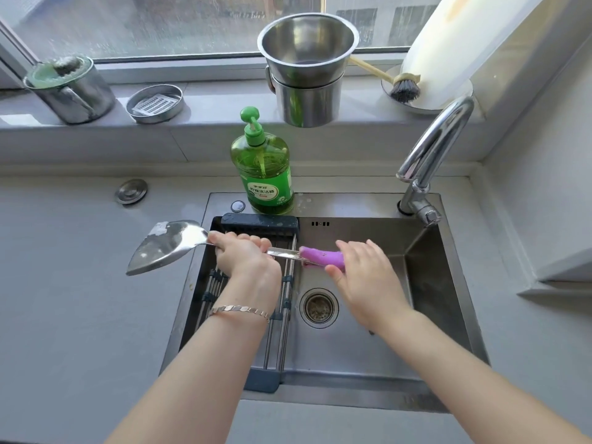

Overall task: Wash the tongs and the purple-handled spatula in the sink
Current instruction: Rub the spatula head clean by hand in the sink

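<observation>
The purple-handled spatula (pixel 224 248) is held level over the sink (pixel 426 280), its blade jutting left above the tabletop (pixel 80 299): the left hand (pixel 243 257) has its fingers wrapped round the metal shaft, the right hand (pixel 362 267) curled around the purple grip. The faucet (pixel 432 155) shows no running water and the blade looks spotted, so washing seems only underway. No tongs are visible, so that part cannot be judged.

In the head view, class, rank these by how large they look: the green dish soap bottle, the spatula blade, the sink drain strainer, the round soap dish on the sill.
1. Green dish soap bottle
2. Spatula blade
3. Round soap dish
4. Sink drain strainer

The dish and strainer look close; the dish lies farther away, so that pair is unsure.
</observation>
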Demonstrator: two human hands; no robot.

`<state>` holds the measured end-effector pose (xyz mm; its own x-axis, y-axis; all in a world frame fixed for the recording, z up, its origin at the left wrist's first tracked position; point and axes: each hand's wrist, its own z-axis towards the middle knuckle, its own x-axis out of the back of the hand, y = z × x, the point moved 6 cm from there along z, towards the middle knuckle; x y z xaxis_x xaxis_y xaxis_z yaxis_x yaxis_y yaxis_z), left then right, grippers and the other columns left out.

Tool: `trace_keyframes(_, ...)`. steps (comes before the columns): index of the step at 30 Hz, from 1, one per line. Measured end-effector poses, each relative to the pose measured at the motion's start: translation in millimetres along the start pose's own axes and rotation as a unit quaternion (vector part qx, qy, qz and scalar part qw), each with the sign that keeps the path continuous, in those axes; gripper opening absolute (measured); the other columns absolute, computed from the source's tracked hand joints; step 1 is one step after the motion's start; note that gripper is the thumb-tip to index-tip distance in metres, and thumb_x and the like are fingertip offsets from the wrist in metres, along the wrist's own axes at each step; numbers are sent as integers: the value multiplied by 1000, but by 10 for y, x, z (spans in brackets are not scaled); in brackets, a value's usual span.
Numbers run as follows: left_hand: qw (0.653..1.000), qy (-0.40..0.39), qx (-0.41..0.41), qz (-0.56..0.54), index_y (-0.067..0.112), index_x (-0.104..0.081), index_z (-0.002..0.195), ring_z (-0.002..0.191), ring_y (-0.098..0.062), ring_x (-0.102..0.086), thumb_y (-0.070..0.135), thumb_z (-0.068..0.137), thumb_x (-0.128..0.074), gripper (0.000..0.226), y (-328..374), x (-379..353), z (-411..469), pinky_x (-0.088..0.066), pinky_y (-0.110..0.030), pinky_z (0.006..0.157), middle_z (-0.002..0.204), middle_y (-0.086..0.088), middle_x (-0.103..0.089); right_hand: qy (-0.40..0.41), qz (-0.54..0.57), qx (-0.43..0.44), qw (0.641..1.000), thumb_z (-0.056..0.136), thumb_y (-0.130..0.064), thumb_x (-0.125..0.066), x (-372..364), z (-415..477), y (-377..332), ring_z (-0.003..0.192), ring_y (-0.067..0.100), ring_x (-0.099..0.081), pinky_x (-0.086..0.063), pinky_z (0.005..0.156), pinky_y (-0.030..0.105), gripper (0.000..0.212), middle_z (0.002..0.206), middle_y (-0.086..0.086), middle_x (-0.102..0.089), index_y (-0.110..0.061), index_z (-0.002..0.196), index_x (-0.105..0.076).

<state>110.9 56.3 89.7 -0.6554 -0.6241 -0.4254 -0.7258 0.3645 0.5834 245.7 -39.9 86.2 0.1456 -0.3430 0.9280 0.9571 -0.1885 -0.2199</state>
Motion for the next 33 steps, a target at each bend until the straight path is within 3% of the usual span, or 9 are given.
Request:
trace_keyframes(4,999,-14,4,36,17,-27,58,30,-8,-18,42,99,-34,48,-108,-18,-66,-18,-19,34,40,8,-21,16,34,48,998,89,-41,-32,25,-4,-294,73,21,-68,-55,75,38,52,81,0,-69,-4,101,-67)
trace_keyframes(9,995,-77,-17,55,17,-26,61,33,-8,-16,41,100,-31,46,-34,-2,-27,-17,-20,35,39,9,-19,-309,127,-96,938,98,-48,-15,-42,13,10,73,24,-60,-41,65,30,57,71,1,-60,-16,73,-54)
trace_keyframes(11,991,-118,-14,67,18,-25,60,32,-7,-15,40,101,-30,46,-58,-29,-40,-17,-19,35,38,9,-19,-455,324,-213,802,97,-54,-15,-205,-88,22,42,16,-48,-40,48,23,65,48,-1,-49,-13,59,-48)
trace_keyframes(14,981,-183,17,55,18,-23,57,29,-6,-15,41,101,-26,49,-71,-129,-66,-16,-15,34,37,9,-18,-606,572,-286,473,91,-61,-20,-247,-263,-123,24,4,-35,-25,30,11,67,35,-6,-42,-15,55,-51)
trace_keyframes(16,977,-210,27,38,18,-23,57,28,-5,-16,42,101,-25,50,-46,-176,-66,-17,-14,32,36,9,-19,-621,625,-280,382,88,-63,-22,-188,-284,-197,24,2,-37,-26,28,8,65,35,-8,-43,-16,56,-54)
trace_keyframes(19,976,-215,13,34,18,-24,57,28,-4,-15,43,101,-25,50,9,-188,-43,-15,-14,31,36,10,-19,-564,576,-306,506,90,-64,-26,-142,-220,-276,25,5,-32,-26,32,10,60,36,-6,-38,-15,60,-46)
trace_keyframes(25,982,-173,12,70,18,-26,59,30,-5,-14,42,101,-27,47,-139,-65,-149,-14,-16,33,38,9,-18,-212,153,-81,962,101,-32,-23,129,55,-412,74,31,-63,-39,55,31,41,77,6,-68,-11,94,-57)
trace_keyframes(28,990,-133,-3,55,17,-27,61,31,-6,-15,41,101,-29,46,-85,-24,-141,-15,-17,33,39,9,-19,-80,27,10,996,98,-40,-24,144,-59,-412,37,21,-54,-17,34,20,51,50,-1,-57,-14,69,-58)
trace_keyframes(33,999,-19,-5,30,15,-31,63,28,-8,-17,42,99,-34,45,2,123,-23,-17,-16,32,36,8,-21,26,-34,72,996,99,-49,-16,108,-169,-197,37,16,-49,-29,35,20,67,49,-3,-49,-17,63,-62)
